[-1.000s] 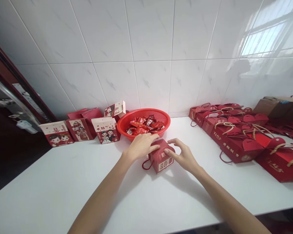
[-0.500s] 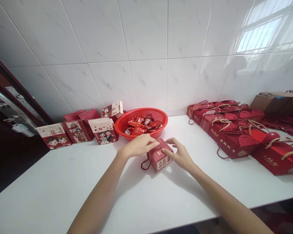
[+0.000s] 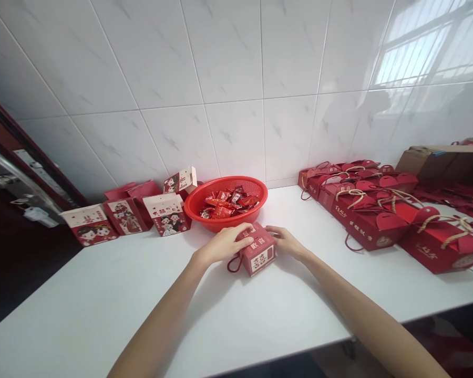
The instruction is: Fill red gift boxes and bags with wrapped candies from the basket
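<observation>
A small red box [image 3: 259,252] with gold lettering and a pale printed front panel stands on the white table. Its dark red cord loop [image 3: 234,263] hangs out at the left side. My left hand [image 3: 226,244] holds the box from the left, with fingers over its top. At the right side, my right hand [image 3: 286,242] touches the box near its back corner; its fingertips are partly hidden behind it. Just behind the box sits a red plastic basket [image 3: 258,185] with wrapped candies [image 3: 224,202] in it.
Several open printed boxes [image 3: 128,216] line the back left of the white table [image 3: 102,294]. Rows of closed red boxes with cord handles [image 3: 372,226] fill the right side. A cardboard box [image 3: 425,164] is at the far right, against the tiled wall.
My right thumb has come off the top of the box, and that hand now lies at its right side. My left hand stays on the box. The view has shifted slightly.
</observation>
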### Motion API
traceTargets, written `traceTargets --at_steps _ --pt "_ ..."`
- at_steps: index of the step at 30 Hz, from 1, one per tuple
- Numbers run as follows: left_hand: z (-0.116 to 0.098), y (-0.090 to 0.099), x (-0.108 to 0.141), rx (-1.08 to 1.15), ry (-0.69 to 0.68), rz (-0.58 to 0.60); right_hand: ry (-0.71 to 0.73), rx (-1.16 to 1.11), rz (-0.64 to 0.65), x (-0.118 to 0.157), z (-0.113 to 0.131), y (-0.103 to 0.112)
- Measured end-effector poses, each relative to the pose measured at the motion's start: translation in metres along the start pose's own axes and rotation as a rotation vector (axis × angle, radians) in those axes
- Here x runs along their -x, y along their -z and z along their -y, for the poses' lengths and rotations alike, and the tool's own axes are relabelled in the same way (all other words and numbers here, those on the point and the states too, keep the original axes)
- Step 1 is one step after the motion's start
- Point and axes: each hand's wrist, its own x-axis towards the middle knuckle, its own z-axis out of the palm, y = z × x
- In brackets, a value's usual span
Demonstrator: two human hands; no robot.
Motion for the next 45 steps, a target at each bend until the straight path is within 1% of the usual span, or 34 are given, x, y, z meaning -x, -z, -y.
traceTargets --at_steps 2,3,7,10,12,15,18,20,23,25,27,29,31,33,36,39,42,45 --pt "0.002 -0.004 0.002 0.061 0.019 -0.026 0.020 -0.021 0.036 0.000 0.002 -0.002" --pt "0.003 -0.006 0.002 0.081 0.026 -0.043 0.009 -0.034 0.026 0.000 0.003 -0.002" --pt "0.008 -0.013 0.003 0.130 0.016 -0.126 -0.061 -0.121 -0.098 0.003 0.012 0.003" --pt "0.012 -0.018 0.000 0.180 0.024 -0.180 -0.058 -0.254 -0.161 0.007 0.026 0.011" --pt "0.014 -0.021 -0.002 0.234 0.017 -0.214 -0.051 -0.346 -0.164 0.011 0.038 0.017" --pt "0.014 -0.023 -0.004 0.373 0.017 -0.247 -0.027 -0.440 -0.171 0.019 0.057 0.022" --pt "0.010 -0.020 -0.001 0.513 0.044 -0.282 0.006 -0.487 -0.171 0.028 0.074 0.023" --pt "0.008 -0.016 0.003 0.576 0.068 -0.304 0.028 -0.483 -0.148 0.032 0.084 0.024" --pt "0.006 -0.004 0.009 0.665 0.113 -0.330 0.055 -0.463 -0.122 0.036 0.094 0.023" --pt "0.004 0.007 0.013 0.767 0.108 -0.355 0.069 -0.441 -0.123 0.037 0.099 0.023" --pt "-0.002 0.018 0.018 0.888 0.063 -0.376 0.082 -0.404 -0.136 0.038 0.103 0.023" --pt "-0.013 0.028 0.024 0.984 0.004 -0.363 0.102 -0.360 -0.156 0.039 0.107 0.022" --pt "-0.028 0.035 0.029 1.038 -0.051 -0.306 0.122 -0.318 -0.171 0.041 0.111 0.021" --pt "-0.045 0.037 0.031 1.059 -0.110 -0.250 0.135 -0.282 -0.179 0.044 0.117 0.019" --pt "-0.070 0.032 0.028 1.053 -0.181 -0.199 0.154 -0.219 -0.169 0.049 0.125 0.015" --pt "-0.088 0.022 0.018 1.004 -0.231 -0.156 0.155 -0.173 -0.114 0.054 0.131 0.008" --pt "-0.099 0.013 0.008 0.967 -0.266 -0.121 0.151 -0.187 -0.098 0.059 0.131 0.003" --pt "-0.105 0.003 0.003 0.982 -0.278 -0.078 0.177 -0.196 -0.137 0.064 0.124 0.001"
